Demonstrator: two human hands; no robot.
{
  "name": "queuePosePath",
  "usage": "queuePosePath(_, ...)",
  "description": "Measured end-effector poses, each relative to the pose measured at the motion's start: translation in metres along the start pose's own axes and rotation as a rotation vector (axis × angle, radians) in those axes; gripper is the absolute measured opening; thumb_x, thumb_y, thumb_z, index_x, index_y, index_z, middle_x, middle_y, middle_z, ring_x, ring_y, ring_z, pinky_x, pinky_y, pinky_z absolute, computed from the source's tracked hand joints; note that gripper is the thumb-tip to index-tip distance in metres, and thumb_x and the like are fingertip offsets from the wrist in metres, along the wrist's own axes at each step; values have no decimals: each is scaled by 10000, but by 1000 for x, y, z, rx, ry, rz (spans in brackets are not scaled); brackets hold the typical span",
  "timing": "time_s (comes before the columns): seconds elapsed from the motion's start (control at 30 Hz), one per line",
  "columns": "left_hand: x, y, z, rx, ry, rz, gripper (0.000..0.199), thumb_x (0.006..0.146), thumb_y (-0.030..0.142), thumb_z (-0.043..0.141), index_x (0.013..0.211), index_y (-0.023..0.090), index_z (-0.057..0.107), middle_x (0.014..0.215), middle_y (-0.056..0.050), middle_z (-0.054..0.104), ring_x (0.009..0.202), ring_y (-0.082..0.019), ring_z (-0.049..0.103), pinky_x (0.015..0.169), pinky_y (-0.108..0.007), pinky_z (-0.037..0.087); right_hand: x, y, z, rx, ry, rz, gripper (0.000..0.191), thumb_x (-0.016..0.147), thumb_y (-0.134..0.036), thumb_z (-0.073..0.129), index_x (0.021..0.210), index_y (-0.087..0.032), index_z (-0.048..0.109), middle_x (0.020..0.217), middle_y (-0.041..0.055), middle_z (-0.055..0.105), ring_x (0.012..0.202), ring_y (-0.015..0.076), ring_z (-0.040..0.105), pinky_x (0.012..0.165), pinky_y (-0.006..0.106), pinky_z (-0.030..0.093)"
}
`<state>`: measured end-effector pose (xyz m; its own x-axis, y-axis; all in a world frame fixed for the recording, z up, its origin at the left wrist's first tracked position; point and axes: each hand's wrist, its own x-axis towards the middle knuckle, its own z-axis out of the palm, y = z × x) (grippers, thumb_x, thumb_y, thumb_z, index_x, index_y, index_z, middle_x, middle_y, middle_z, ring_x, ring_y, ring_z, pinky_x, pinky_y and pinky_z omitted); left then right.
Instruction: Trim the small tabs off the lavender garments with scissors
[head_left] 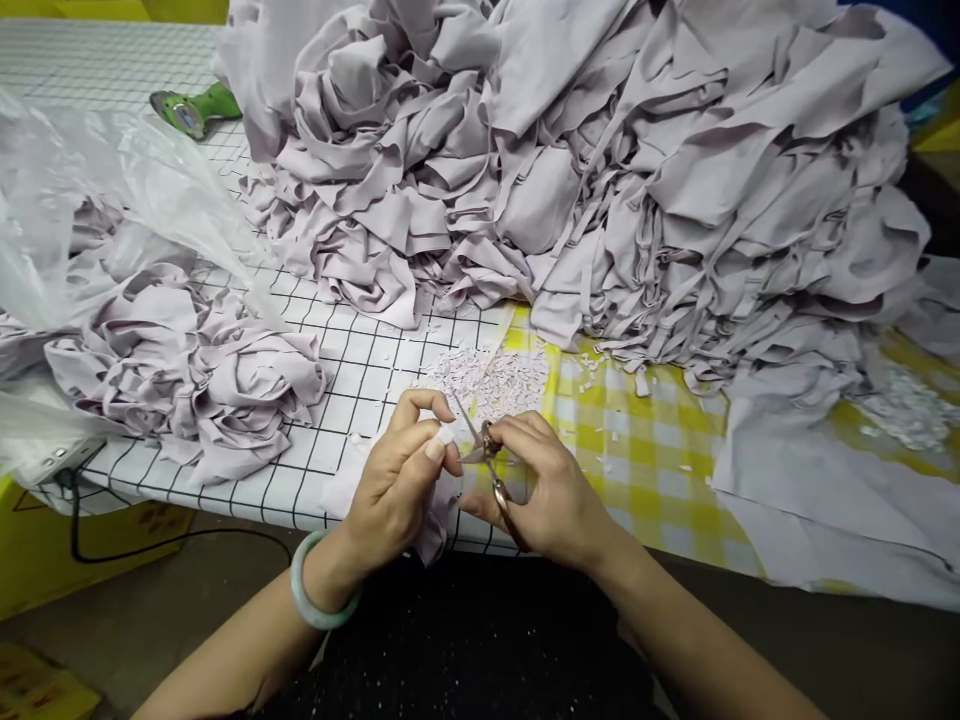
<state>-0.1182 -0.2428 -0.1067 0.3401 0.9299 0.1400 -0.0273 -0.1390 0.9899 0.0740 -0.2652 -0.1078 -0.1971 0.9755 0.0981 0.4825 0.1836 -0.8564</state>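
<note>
My left hand point(405, 470) pinches a small piece of pale lilac fabric point(435, 520), whose loose part hangs below the fingers near the table edge. A light green bangle circles that wrist. In my right hand point(551, 490) is a pair of scissors point(495, 465), thumb and fingers at the handles. The blades stand apart and point at the fabric by my left fingertips; whether they touch it I cannot tell. Just beyond both hands lies a scatter of tiny fabric clippings point(495, 380).
A large heap of lilac fabric pieces point(600, 180) fills the far side. At left, a smaller fabric pile point(195, 370) lies by a clear plastic bag point(150, 170). A green-handled tool point(195, 108) rests behind. A power strip point(56, 460) with a black cord sits at the left edge.
</note>
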Motion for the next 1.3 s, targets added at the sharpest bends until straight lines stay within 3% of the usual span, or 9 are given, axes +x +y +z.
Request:
queuePosePath(0.13, -1, -9, 6, 20, -39, -4, 360, 1030, 351, 421, 754, 201, 595, 1069, -97, 517, 1109, -273, 472, 911, -425, 493, -5, 2, -4, -101, -7, -35, 378, 743, -469, 821, 687, -220, 542, 639, 4, 606, 680, 189, 472, 649, 339, 384)
queuePosePath(0.3, 0, -14, 10, -15, -83, -10, 368, 1033, 361, 403, 741, 202, 561, 1009, -92, 513, 1149, -285, 462, 980, -449, 454, -10, 3, -3, -127, 34, -55, 422, 732, -477, 829, 631, -215, 514, 580, -20, 581, 618, 162, 463, 624, 319, 357)
queuePosePath(0.57, 0, -15, 16, -87, -96, -43, 343, 1042, 326, 403, 768, 191, 560, 1097, -76, 474, 1157, -262, 453, 965, -402, 425, -15, 4, 0, -145, 91, -49, 459, 797, -555, 761, 609, -201, 538, 566, -16, 577, 602, 150, 478, 630, 307, 365)
queuePosePath(1.0, 2, -18, 23, -103, -144, -28, 325, 1050, 292, 402, 769, 205, 542, 940, -58, 487, 1160, -252, 433, 972, -383, 392, -22, 4, 3, -193, 165, -41, 501, 855, -553, 710, 565, -188, 525, 524, -25, 535, 546, 125, 463, 582, 279, 359)
queuePosePath(1.17, 9, -21, 31, -64, -206, -20, 353, 1050, 291, 388, 741, 194, 528, 986, -65, 477, 1112, -234, 437, 927, -341, 414, -33, 14, 4, -268, 229, 7, 499, 860, -526, 724, 552, -186, 527, 515, -19, 555, 548, 128, 479, 589, 285, 362)
queuePosePath(1.3, 17, -22, 38, -46, -255, -80, 372, 1045, 295, 382, 717, 184, 518, 1019, -73, 467, 1059, -226, 462, 844, -317, 439, -40, 23, 3, -207, 257, 105, 584, 876, -583, 683, 507, -190, 459, 480, -28, 479, 494, 103, 417, 509, 259, 331)
